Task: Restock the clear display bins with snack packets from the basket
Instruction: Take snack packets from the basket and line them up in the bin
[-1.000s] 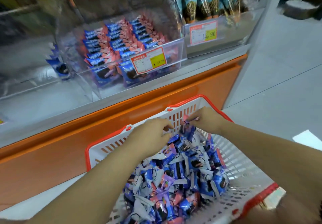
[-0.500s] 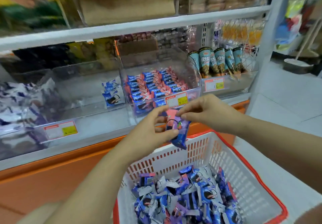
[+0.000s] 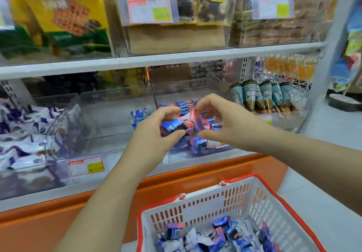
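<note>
1. L hand (image 3: 156, 129): raised in front of the shelf, thumb and fingers curled round the blue end of a snack packet (image 3: 173, 125).
2. R hand (image 3: 225, 122): arched, fingertips on the same packet's pink end from above, thumb under it. I pinch it between the two hands.
3. Snack packet, qty 1: blue and pink wrapper, held in the air in front of the middle clear bin (image 3: 176, 93), well above the basket (image 3: 205, 202).
4. Middle clear bin: part-filled w/ matching blue and pink packets (image 3: 199, 146). Its price tag is mostly hidden behind my R hand.
5. Basket: white slotted plastic w/ red rim, low at the right, in front of the orange shelf base (image 3: 195, 173). Holds a loose heap of blue, pink and white packets (image 3: 215, 236). Count not readable.
6. Next bin to the left (image 3: 109, 114): clear, only a few blue and white packets (image 3: 140, 115) at its right side. Red-edged price tag (image 3: 85, 166) on the front.
7. Far-left bin: white and purple packets (image 3: 19, 134), blurred.
8. Right of the middle bin: row of cone-shaped snacks (image 3: 262, 95) in teal wrappers, upright and leaning.
9. Upper shelf (image 3: 156, 60): clear bins w/ brown snacks and price tags. Large yellow bag (image 3: 58, 6) at left. Print too blurred to read.
</note>
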